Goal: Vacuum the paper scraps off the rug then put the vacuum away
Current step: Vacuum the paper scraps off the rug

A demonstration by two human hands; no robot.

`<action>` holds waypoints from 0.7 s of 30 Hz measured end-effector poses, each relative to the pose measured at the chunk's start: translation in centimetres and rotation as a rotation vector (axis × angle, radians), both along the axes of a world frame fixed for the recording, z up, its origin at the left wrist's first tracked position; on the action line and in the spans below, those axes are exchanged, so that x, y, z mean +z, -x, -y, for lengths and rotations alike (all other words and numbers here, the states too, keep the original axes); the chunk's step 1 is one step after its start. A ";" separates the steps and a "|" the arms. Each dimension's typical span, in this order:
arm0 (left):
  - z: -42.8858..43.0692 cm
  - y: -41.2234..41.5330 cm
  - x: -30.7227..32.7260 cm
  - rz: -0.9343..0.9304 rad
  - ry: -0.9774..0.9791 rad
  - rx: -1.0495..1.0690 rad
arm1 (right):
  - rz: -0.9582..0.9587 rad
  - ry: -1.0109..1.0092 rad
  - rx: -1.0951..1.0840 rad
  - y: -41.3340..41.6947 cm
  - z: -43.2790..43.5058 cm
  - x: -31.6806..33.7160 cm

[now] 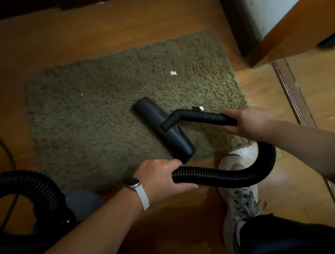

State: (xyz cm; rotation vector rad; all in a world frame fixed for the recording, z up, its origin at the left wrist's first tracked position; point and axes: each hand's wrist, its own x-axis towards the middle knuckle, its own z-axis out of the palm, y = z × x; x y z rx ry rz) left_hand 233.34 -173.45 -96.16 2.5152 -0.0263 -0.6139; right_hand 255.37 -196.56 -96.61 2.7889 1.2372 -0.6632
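Your right hand (247,121) is wrapped tight round the wand handle (206,116), your left hand (161,175) closed on the ribbed hose (222,174). The floor head (162,127) sits flat on the rug (85,120) near its right edge. Keep it pressed down and sweep toward the far right corner, where a paper scrap (173,73) waits; a smaller scrap (201,108) lies by the wand. Wooden floor (167,223) all round, vacuum body (83,203) at the near edge.
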 end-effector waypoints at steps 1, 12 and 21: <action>-0.1 0.1 0.1 -0.004 0.000 0.006 | -0.002 -0.007 -0.014 -0.3 -0.4 0.0; -0.9 -0.6 0.7 0.012 0.007 0.092 | -0.023 0.030 -0.356 -3.0 -0.1 0.5; -1.9 -0.7 0.9 -0.006 -0.022 0.107 | -0.053 0.012 -0.180 -3.0 -4.0 1.0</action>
